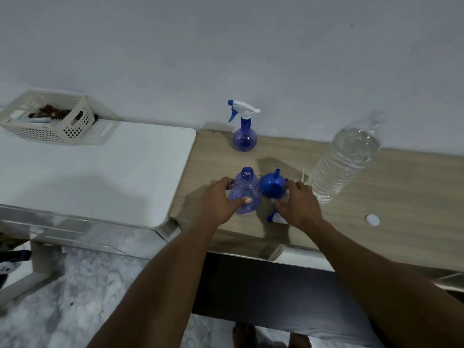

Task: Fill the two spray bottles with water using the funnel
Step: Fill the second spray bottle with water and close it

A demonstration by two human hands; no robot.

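Observation:
An open blue spray bottle (245, 190) without its trigger head stands on the wooden desk (391, 197). My left hand (221, 200) grips it round the body, thumb in front. Just to its right a blue funnel (272, 184) sits upside down, spout pointing up. My right hand (298, 204) holds the funnel at its right side, fingers and thumb curled on the rim. A white and blue trigger head (277, 218) lies partly hidden under that hand. A second blue spray bottle (244, 139), trigger head on, stands near the wall. A large clear water bottle (347, 159) stands uncapped at the right.
The water bottle's white cap (372, 219) lies on the desk at the right. A lower white table (100, 172) adjoins the desk on the left and carries a cream lattice basket (47, 119) with small items. The wall runs right behind the desk.

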